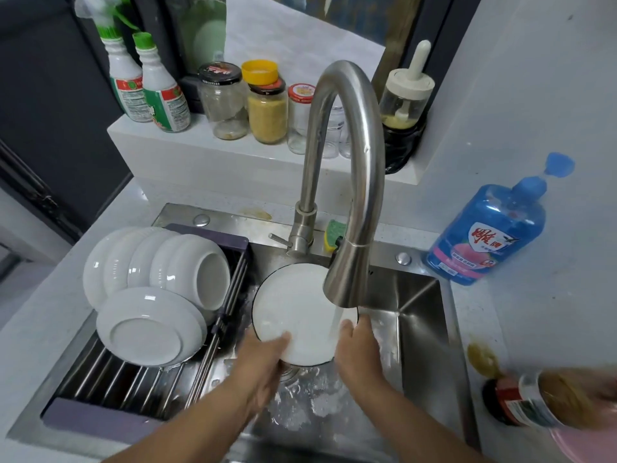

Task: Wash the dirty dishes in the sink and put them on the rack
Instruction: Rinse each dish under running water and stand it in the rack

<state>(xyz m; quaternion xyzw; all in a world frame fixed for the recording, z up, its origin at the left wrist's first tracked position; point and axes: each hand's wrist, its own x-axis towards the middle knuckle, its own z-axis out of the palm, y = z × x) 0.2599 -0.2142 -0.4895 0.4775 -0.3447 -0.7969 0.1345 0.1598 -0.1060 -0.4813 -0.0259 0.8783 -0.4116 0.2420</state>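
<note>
The person holds a round white plate with a thin dark rim (293,312) tilted up over the stainless steel sink (417,295), its face turned toward them, so the stream from the curved brushed-steel tap (347,182) runs down the plate and drains off its lower edge. The left hand (263,362) grips the plate's lower left rim, thumb lying across the white face and the other fingers curled out of sight behind. The right hand (359,349) clasps the right edge just beside the falling water, fingertips (347,325) on the rim. I judge the two-sided hold keeps the wet plate steady while it is rinsed.

Beyond the left fingers, the steel-barred draining rack with purple ends (133,379) lies across the sink and already carries several white plates and bowls (153,289) leaning on edge to drip.

The tap head hides the plate's upper right. Foam and splashing water below the hands blur the sink floor, so I cannot tell whether more dishes wait there.
</note>
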